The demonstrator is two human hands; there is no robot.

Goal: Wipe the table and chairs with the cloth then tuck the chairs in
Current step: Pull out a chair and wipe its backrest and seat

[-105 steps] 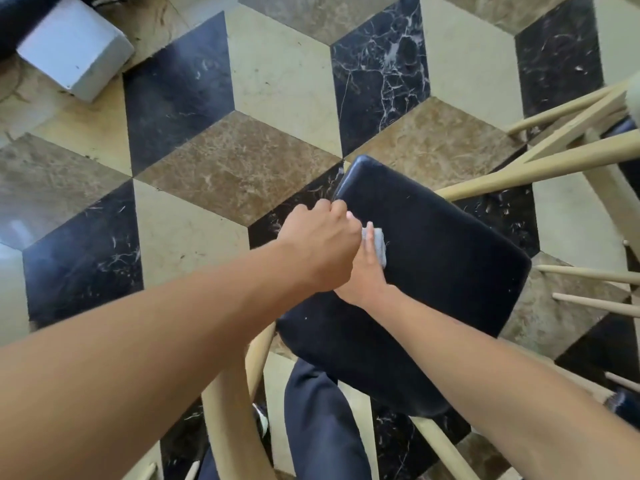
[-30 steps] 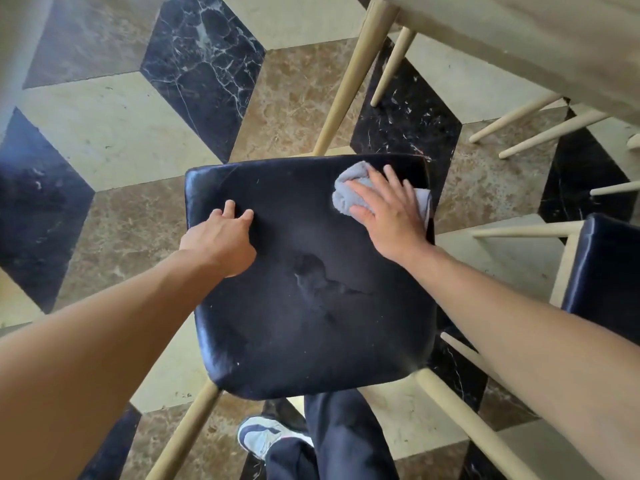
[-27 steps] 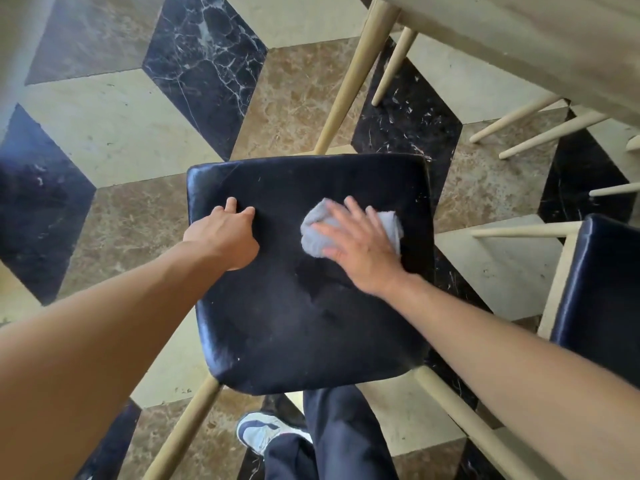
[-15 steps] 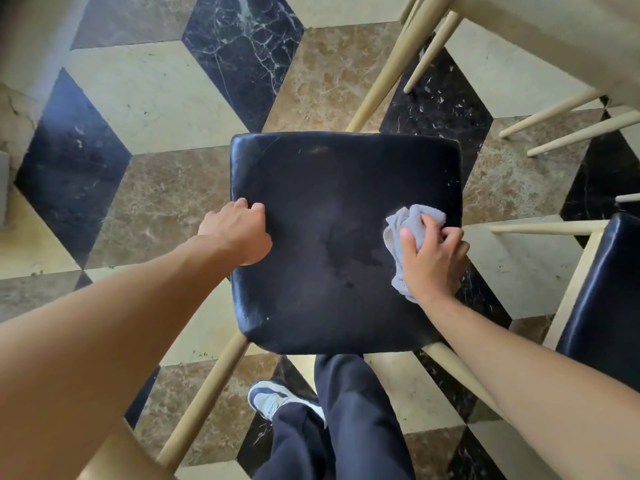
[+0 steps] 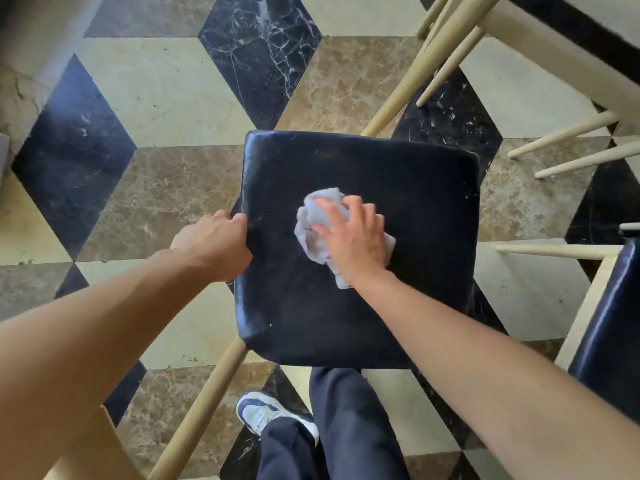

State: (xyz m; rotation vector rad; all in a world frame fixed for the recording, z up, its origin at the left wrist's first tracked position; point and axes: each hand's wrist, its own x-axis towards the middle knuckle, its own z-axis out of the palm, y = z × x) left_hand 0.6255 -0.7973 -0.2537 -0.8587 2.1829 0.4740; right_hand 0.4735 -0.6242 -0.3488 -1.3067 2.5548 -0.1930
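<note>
Pale grey cloth (image 5: 313, 220) crumpled on dark chair seat (image 5: 415, 188), right hand (image 5: 353, 237) fingers spread pressing it, left hand (image 5: 214, 240) fingers gripping seat edge

Marble-patterned floor (image 5: 180, 98), a sneaker (image 5: 266, 415), dark trousers (image 5: 349, 427)

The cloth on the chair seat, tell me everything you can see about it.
The cloth is a small pale grey-white rag of soft, thin-looking fabric, crumpled into a loose wad with folds and creases. It lies near the middle of the dark padded chair seat. The right hand lies on top of it with fingers spread, covering its right part; cloth shows beyond the fingertips, to the left and beside the wrist. The left hand grips the seat's left edge, apart from the cloth.
</note>
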